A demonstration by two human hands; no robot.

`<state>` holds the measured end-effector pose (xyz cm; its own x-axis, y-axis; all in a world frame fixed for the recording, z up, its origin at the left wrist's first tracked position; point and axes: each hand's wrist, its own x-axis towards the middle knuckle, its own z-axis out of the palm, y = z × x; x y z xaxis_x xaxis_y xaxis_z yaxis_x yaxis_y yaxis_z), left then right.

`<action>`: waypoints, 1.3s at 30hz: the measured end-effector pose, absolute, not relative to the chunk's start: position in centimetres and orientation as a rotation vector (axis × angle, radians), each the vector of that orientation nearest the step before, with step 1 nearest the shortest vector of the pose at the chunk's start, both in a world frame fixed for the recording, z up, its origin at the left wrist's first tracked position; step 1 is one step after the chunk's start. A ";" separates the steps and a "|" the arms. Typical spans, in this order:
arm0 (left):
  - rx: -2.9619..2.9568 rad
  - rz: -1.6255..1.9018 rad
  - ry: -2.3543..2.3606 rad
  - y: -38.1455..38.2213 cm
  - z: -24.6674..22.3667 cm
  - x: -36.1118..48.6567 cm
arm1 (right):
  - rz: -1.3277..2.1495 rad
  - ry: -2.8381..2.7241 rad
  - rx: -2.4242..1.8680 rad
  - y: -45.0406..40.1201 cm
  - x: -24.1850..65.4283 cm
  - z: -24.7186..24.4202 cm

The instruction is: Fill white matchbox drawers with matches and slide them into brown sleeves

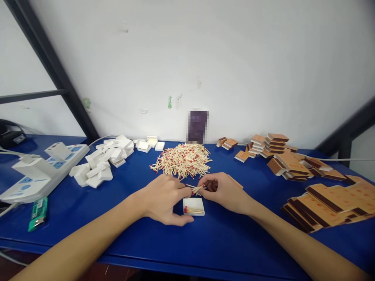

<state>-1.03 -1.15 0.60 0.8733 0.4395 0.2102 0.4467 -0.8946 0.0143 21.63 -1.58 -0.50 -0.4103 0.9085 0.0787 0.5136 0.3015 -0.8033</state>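
My right hand point(224, 191) pinches a small bunch of matches point(198, 190) with red heads, just above the table. My left hand point(168, 199) is open, its index finger at the left side of that bunch and its thumb apart, lower down. Between the thumb and index finger of my left hand lies a small white matchbox tray point(198, 203), with a few matches point(193, 210) lying along its near side. I cannot tell if the left thumb touches the tray. Just beyond my hands rises a big heap of loose matches point(184, 160).
White empty trays point(108, 156) are heaped at the left, beside a white power strip point(43, 171) and a green packet point(38, 212). Orange-brown matchbox sleeves point(288, 164) stand in stacks at the right, with flattened sleeves point(331, 203) nearer. A wall point(187, 58) borders the blue table point(234, 242).
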 end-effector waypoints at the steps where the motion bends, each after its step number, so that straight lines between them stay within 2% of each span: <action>1: -2.987 -0.295 -0.708 -1.4 0.7 -0.9 | 0.935 -2.058 -1.260 -1.7 21.7 -0.6; 8: -3.100 -0.273 -0.647 -2.3 0.9 -0.7 | 0.634 -2.224 -1.146 -1.8 21.8 -1.3; 12: -3.155 -0.434 -0.651 -2.0 0.6 -0.6 | 0.490 -2.335 -1.077 -1.7 22.0 -1.4; 15: -3.086 -0.555 -0.793 -1.1 0.3 -0.8 | 0.466 -2.370 -1.072 -1.9 22.1 -1.3; 19: -3.013 -0.494 -0.926 -0.2 0.0 -0.9 | 0.397 -2.376 -1.099 -2.3 22.3 -0.7; 29: -3.000 -0.289 -0.906 0.1 -0.4 -0.6 | 0.396 -2.401 -1.118 -3.0 23.1 0.6; 39: -3.020 -0.340 -0.950 -0.1 -0.3 -0.7 | 0.363 -2.580 -1.176 -2.9 22.8 0.0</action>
<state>-0.69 -0.06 -0.32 0.7993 0.5702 0.1895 0.5612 -0.8211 0.1040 22.84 -2.89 -0.02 -0.6282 0.7635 0.1499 0.6925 0.6365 -0.3397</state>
